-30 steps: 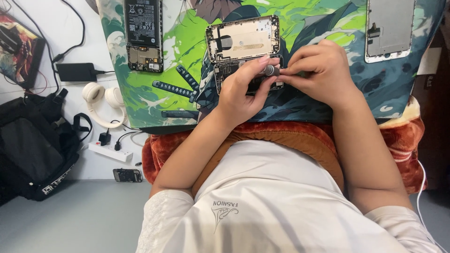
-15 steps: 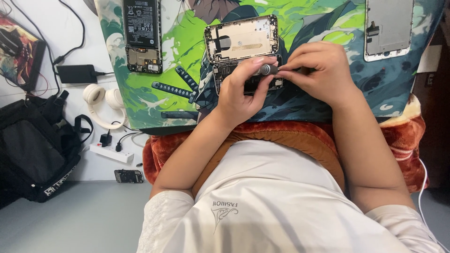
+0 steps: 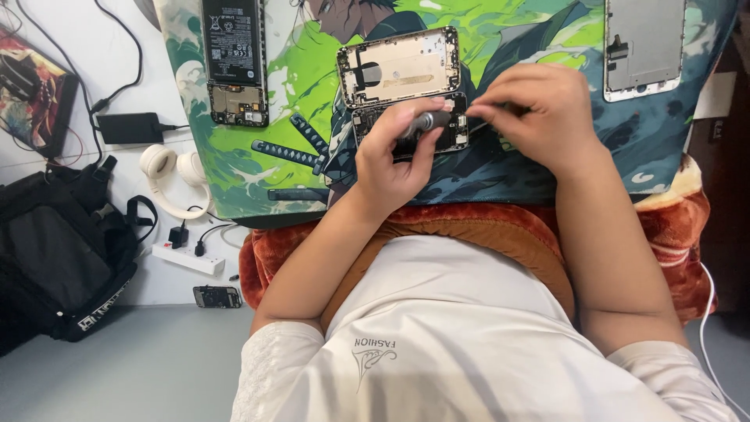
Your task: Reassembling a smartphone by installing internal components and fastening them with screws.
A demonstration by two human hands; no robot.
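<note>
An opened phone (image 3: 400,72) lies on the green illustrated mat (image 3: 305,94), its gold inner plate and dark circuit board showing. My left hand (image 3: 393,160) grips the grey handle of a small screwdriver (image 3: 426,121) over the phone's lower part. My right hand (image 3: 533,113) is closed beside it, fingertips pinching the thin metal end of the same tool. Both hands cover the phone's bottom edge.
A second opened phone (image 3: 234,61) lies at the mat's left and a pale phone frame (image 3: 642,47) at its right. White headphones (image 3: 168,176), a power strip (image 3: 187,258), a charger brick (image 3: 131,127), a black bag (image 3: 58,250) and a small phone (image 3: 217,296) lie to the left.
Both hands stay on the screwdriver over the phone. My left fingers have shifted slightly along the handle; nothing else has moved.
</note>
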